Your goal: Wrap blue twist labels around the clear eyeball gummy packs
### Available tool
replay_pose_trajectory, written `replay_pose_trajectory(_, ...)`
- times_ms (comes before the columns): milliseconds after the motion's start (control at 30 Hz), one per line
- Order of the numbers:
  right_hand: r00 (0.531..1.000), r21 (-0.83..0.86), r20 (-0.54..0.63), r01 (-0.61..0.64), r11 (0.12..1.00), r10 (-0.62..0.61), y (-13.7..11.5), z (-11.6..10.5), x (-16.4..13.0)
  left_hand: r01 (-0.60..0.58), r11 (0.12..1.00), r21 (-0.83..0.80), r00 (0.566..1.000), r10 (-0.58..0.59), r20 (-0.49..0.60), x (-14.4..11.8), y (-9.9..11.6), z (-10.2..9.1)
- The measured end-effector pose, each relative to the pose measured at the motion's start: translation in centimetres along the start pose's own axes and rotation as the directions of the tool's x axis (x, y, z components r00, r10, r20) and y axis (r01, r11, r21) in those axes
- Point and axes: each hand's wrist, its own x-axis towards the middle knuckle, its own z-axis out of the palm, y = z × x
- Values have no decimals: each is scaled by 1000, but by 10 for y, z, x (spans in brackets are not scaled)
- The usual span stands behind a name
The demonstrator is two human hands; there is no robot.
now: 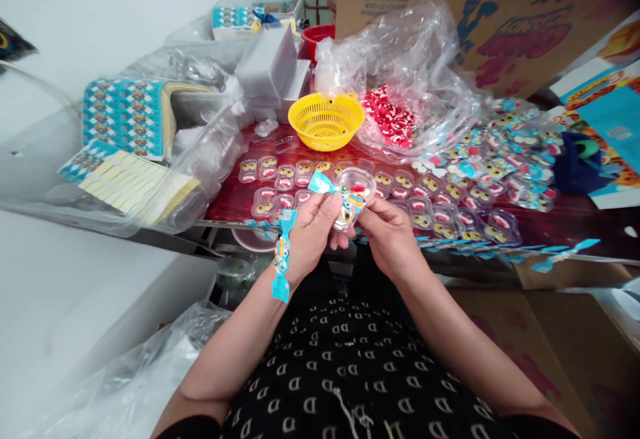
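cluttered red table (235,202), both hands raised together, left hand (313,229), right hand (390,236), pinching clear capsule (356,189)

This looks like a small home packing workshop. A red desk (230,202) against a white wall is crowded with rows of clear blister packs (280,179), stacked printed sticker sheets (125,116), a yellow basket (326,119), plastic bags of parts (400,79) and printed shipping cartons (500,19).

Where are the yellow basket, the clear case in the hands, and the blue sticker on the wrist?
yellow basket (326,121): head view, inner wall.
clear case (356,194): head view, upper shell.
blue sticker (282,256): head view, middle of strip.
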Motion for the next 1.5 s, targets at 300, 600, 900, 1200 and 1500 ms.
replay_pose_trajectory(300,998,-9,31,-60,998,60,-18,-7,-3,-78,950,304,995,53,88,-3,-3,-2)
replay_pose_trajectory(600,996,-3,-91,13,1000,-13,-21,-6,-3,-90,942,325,992,55,114,-4,-8,-5)
replay_pose_trajectory(900,986,-130,-76,136,982,-147,-13,-17,-2,-77,997,1,995,77,-66,1,-6,-9)
replay_pose_trajectory(1200,903,-497,237,429,754,-358,-38,-34,-8,-130,988,89,974,110,200,0,13,-15)
replay_pose_trajectory(1500,728,-524,461,685,507,-507,-44,-40,-20,9,988,151,944,-58,324,-6,28,-15)
